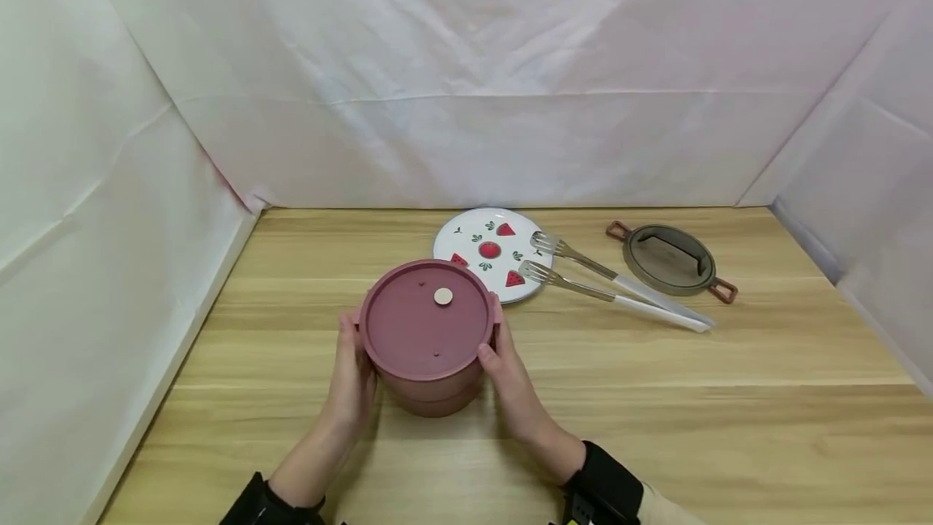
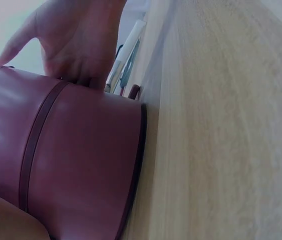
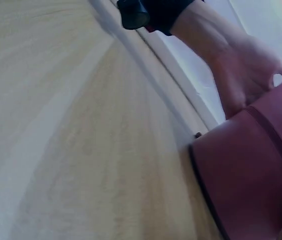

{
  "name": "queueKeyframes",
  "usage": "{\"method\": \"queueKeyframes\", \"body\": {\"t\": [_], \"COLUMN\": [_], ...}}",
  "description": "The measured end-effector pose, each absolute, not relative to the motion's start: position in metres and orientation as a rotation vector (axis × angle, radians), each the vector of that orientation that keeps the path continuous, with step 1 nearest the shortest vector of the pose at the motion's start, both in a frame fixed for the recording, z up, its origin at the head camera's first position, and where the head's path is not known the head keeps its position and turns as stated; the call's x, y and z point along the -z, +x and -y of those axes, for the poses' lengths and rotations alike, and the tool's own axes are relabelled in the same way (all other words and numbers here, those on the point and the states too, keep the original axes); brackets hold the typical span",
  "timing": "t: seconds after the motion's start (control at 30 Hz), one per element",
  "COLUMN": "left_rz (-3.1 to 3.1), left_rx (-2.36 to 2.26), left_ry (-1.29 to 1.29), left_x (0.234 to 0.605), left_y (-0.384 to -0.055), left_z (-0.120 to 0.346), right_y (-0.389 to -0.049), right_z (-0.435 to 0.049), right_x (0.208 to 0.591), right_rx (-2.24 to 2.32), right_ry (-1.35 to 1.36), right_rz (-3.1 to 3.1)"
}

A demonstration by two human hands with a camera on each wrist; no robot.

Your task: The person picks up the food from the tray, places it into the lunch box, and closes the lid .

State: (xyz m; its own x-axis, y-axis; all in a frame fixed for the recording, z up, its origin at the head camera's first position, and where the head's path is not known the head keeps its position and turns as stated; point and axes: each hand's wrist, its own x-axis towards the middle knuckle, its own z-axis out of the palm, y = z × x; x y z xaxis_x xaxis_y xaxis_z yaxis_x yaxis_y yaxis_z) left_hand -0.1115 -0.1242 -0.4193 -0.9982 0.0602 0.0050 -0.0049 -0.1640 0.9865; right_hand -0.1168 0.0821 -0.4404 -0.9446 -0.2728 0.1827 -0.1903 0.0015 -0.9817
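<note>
A maroon, round lunch box (image 1: 426, 322) with a flat lid and a small pale vent button (image 1: 443, 296) is upright in the middle of the head view. My left hand (image 1: 348, 383) holds its left side, fingers round the wall near the side handle. On the opposite side my right hand (image 1: 513, 391) grips it, thumb at the lid's rim and fingers behind. In the left wrist view, a seam band runs round the lunch box (image 2: 86, 150). Its base is at or just above the table; I cannot tell whether it touches.
Behind the lunch box lies a white plate (image 1: 474, 227) with watermelon prints. Two forks (image 1: 594, 292) with white handles rest with their tines over it. A small dark round pan or lid (image 1: 666, 266) with brown side handles lies at the right. White cloth walls (image 1: 466, 136) enclose the wooden table (image 1: 692, 420).
</note>
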Motion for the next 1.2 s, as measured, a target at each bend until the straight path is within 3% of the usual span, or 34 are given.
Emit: {"method": "queueKeyframes", "body": {"t": [0.27, 0.67, 1.2], "left_rz": [-1.981, -2.083, -2.029], "left_rx": [-2.339, -2.195, -2.194], "left_ry": [0.071, -0.121, -0.094], "left_x": [0.418, 0.414, 0.418], "left_y": [-0.112, -0.117, -0.124], "left_z": [0.128, 0.136, 0.139], "right_y": [-0.118, -0.137, -0.205], "right_z": [-0.087, -0.112, -0.254], "right_x": [0.443, 0.422, 0.366], "right_rx": [2.074, 2.061, 2.218], "right_ry": [-0.565, -0.528, -0.119], "right_rz": [-2.245, -2.305, -2.424]}}
